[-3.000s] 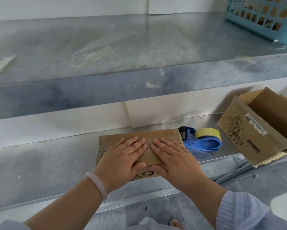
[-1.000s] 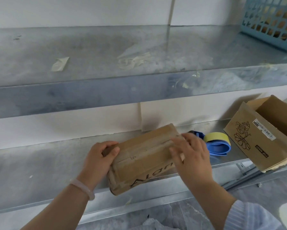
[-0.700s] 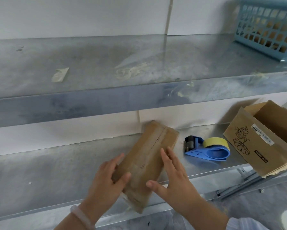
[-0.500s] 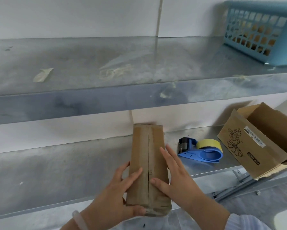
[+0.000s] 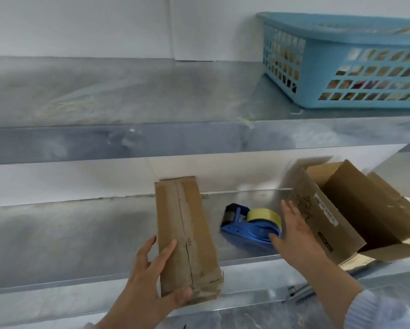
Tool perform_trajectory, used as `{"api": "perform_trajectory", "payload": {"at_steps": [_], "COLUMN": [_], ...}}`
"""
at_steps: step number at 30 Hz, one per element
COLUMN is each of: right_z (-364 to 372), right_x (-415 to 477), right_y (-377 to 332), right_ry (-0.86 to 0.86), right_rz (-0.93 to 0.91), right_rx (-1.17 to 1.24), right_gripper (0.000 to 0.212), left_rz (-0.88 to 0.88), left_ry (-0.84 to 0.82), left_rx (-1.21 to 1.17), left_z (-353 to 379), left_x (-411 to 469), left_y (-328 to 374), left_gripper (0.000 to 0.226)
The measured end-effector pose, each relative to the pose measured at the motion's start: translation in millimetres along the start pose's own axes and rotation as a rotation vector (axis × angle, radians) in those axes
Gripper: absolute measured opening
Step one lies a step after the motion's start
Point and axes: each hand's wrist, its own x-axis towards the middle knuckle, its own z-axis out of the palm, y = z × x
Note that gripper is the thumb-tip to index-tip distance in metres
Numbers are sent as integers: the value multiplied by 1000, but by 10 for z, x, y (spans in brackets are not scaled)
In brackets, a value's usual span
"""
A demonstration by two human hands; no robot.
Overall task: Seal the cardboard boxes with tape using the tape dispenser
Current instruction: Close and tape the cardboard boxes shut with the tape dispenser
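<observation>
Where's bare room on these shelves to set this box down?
Lower shelf is bare left of the narrow box; upper shelf bare left of the blue basket. Crowded on the right: tape dispenser, right hand, open box.

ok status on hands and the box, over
Left hand grips narrow cardboard box, seam up. Right hand open beside tape dispenser, not gripping. Nothing between hand and dispenser.

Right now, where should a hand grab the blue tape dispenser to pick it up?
Probably best to take the tape dispenser by its rounded blue end under the yellow roll, coming from the right. It lies on its side on the shelf with that end toward the open right hand, and the black cutter end points away left.
</observation>
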Motion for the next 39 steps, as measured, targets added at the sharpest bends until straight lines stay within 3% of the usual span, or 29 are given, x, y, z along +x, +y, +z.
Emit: {"api": "perform_trajectory", "payload": {"at_steps": [3,6,8,10,15,18,20,25,28,30,32,34,39], "right_z": [17,91,154,219,351,389,405,470,443,390,297,182,-130], "right_x": [68,1,-73,-137,-272,-327,-366,-443,-474,-475,-463,-444,-447], "right_y": [77,145,167,178,206,204,209,276,315,342,344,339,281], "right_ry": [-33,39,87,120,144,146,127,72,49,59,102,141,308], "right_rz": [-41,-67,-127,-155,-155,-178,-184,-258,-255,-271,-284,-256,-86], "right_rx": [40,112,92,99,185,233,252,285,346,372,400,437,599], "right_gripper": [72,50,46,45,46,47,48,54,52,40,25,23,20], "left_rz": [-51,37,144,162,-198,-409,-508,-605,-590,-559,-521,-458,-254], "left_ry": [153,347,349,227,-109,-53,8,115,177,194,199,198,148], "left_rx": [54,48,4,-124,-628,-720,-814,-782,-687,-682,-748,-816,-945], "left_z": [3,9,59,158,659,953,1093,1240,1244,1253,1252,1227,955], "left_x": [-11,-18,9,67,473,687,789,986,1022,1004,947,862,631], "left_y": [198,600,914,1222,1662,1705,1670,1554,1552,1554,1565,1584,1695], "left_gripper": [90,63,54,47,45,21,18,42,44,40,32,20,23]}}
